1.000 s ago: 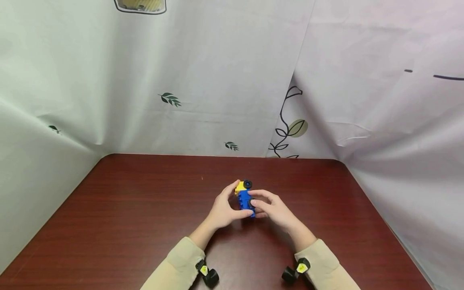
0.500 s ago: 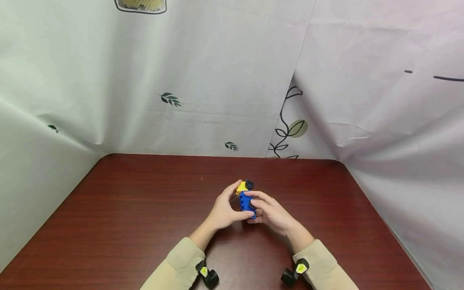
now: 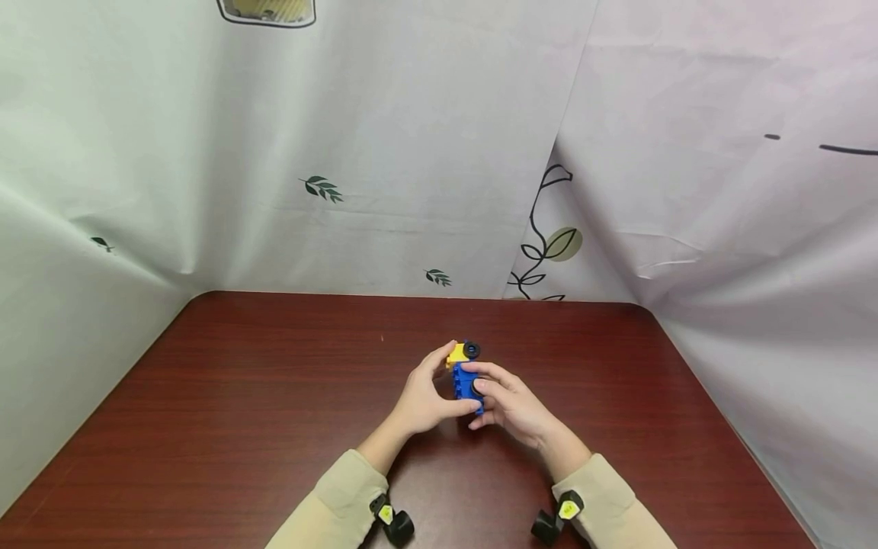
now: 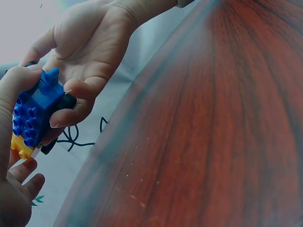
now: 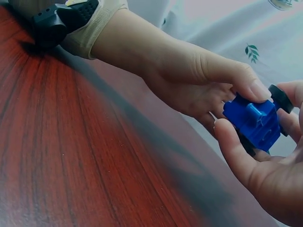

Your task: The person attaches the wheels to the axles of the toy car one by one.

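Both hands hold a small toy car built of blocks (image 3: 466, 381) above the table. Its body is blue with rows of studs, and a yellow block (image 3: 457, 354) joins its far end. A black wheel (image 3: 471, 350) shows beside the yellow part. My left hand (image 3: 424, 396) grips the car from the left, thumb on the near end and fingers at the yellow end. My right hand (image 3: 517, 406) pinches a nearer wheel on the right side between thumb and fingers. In the right wrist view the blue end (image 5: 255, 120) shows, with the left thumb pressed on it.
The dark red wooden table (image 3: 240, 396) spreads around the hands. White cloth (image 3: 411, 152) printed with leaves hangs behind and at both sides. A black camera sits on each sleeve cuff, the left wrist camera (image 3: 394, 522) and the right wrist camera (image 3: 555, 518).
The car has tilted slightly and shifted a little to the right and nearer. The right hand has moved slightly with it, its lower fingers shifting left under the car. The left hand is nearly still.
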Tool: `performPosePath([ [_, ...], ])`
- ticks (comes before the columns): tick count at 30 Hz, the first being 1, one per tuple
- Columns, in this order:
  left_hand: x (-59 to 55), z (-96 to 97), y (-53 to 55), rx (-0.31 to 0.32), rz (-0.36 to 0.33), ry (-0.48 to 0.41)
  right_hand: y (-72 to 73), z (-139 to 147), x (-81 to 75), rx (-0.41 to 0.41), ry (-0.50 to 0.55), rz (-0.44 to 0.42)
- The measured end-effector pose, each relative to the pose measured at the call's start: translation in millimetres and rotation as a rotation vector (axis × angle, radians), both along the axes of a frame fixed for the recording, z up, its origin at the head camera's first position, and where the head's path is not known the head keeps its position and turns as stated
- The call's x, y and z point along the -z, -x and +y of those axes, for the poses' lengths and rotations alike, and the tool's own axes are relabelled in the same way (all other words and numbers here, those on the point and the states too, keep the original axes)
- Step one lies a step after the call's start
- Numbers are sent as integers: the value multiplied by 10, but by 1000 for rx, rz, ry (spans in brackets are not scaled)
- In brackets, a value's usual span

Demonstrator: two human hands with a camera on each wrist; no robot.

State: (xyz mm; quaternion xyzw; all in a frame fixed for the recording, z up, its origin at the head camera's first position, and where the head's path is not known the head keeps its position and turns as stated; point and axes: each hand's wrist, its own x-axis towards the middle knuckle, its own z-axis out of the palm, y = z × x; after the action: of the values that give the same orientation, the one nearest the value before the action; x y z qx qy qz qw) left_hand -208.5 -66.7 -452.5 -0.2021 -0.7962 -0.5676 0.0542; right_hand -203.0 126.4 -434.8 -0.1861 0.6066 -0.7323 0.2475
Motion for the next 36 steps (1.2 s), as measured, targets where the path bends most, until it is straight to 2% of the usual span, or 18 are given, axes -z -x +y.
performPosePath([
  [14,-29,-7,4,-29,8,34,-32,-39,-52,48,-8,42],
  [24,-47,-12,25,-36,26,32,-44,-103,-40,159,-11,46],
  [30,-40,-33,36,-48,4,30,-31,-108,-41,179,-52,29],
  [33,-23,-38,31,-60,-11,39,-23,-86,-32,178,-104,63],
  [36,-4,-40,17,-73,-29,36,-20,-55,-16,185,-178,149],
])
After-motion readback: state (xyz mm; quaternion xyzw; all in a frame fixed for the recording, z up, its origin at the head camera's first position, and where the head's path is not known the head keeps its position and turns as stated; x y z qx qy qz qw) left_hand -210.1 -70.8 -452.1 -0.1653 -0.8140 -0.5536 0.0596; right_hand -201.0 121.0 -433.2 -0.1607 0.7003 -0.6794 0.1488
